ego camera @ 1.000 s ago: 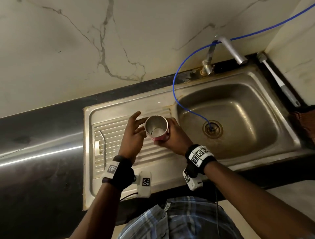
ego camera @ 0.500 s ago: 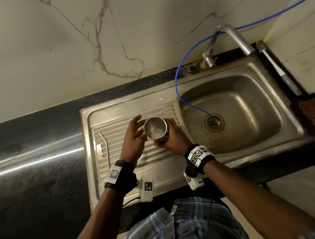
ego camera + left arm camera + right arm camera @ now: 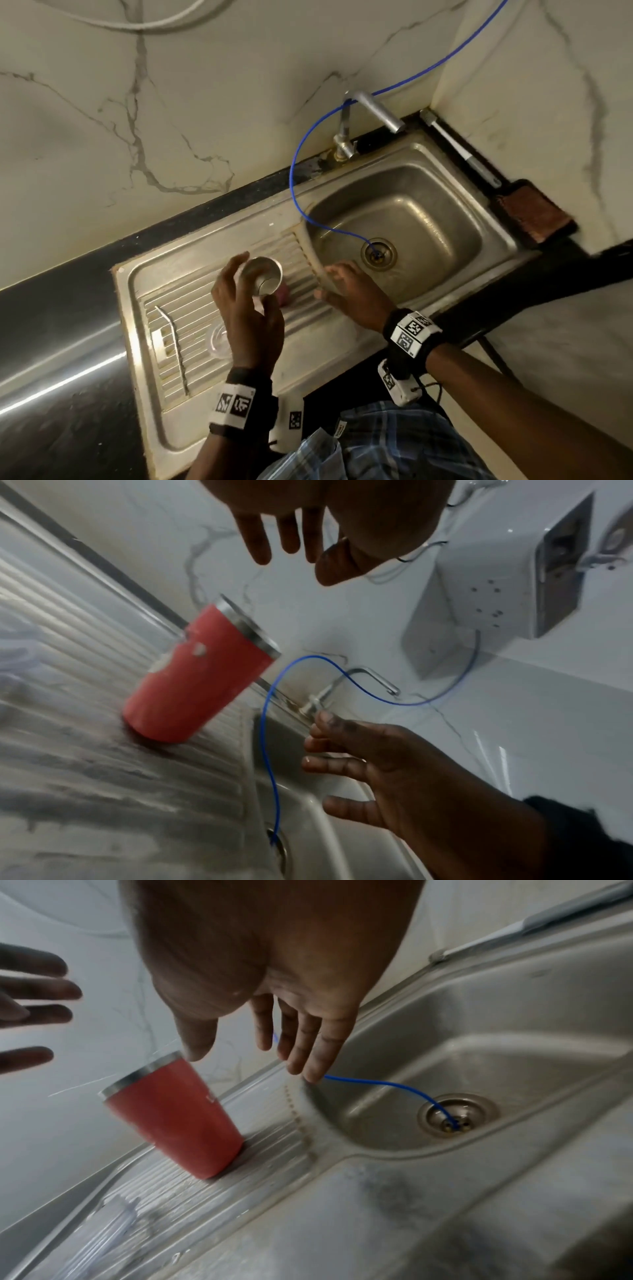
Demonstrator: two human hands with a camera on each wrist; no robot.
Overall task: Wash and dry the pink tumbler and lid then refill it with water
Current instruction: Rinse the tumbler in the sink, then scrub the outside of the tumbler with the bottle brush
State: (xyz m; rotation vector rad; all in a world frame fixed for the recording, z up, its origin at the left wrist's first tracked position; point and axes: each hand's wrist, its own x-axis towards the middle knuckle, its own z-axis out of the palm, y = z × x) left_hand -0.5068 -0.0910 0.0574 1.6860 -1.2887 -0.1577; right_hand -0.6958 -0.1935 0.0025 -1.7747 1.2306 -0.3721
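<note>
Hands come first, nearest the camera: the left hand (image 3: pixel 248 315) hovers just over and behind the pink tumbler (image 3: pixel 200 674), fingers (image 3: pixel 255 538) spread and holding nothing, and the right hand (image 3: pixel 354 291) hangs at the basin's near edge, its fingers (image 3: pixel 304 1047) straight and also empty. The tumbler stands mouth up on the ribbed drainboard (image 3: pixel 191 308), free of both hands; in the wrist views it looks tilted, but those pictures are blurred, so I cannot tell whether it is rocking or settled. It appears lidless, with a bare steel rim. The step in hand looks like leaving the tumbler on the drainboard and going for the next item. To do it well, see the base sit flat across the ribs before either hand goes far.

A clear round lid (image 3: pixel 219 341) lies on the ribs beside the left wrist, and a bent metal straw (image 3: pixel 173 342) lies further left; a careless sweep of the left arm could knock either one. Beyond, a blue tube (image 3: pixel 298 192) loops down into the sink (image 3: pixel 445 192) and ends in the drain (image 3: pixel 378 255), crossing the path to the faucet (image 3: pixel 376 111), so any reach there should go around it. A brush (image 3: pixel 460 150) lies on the black bench (image 3: pixel 51 325) behind the basin.
</note>
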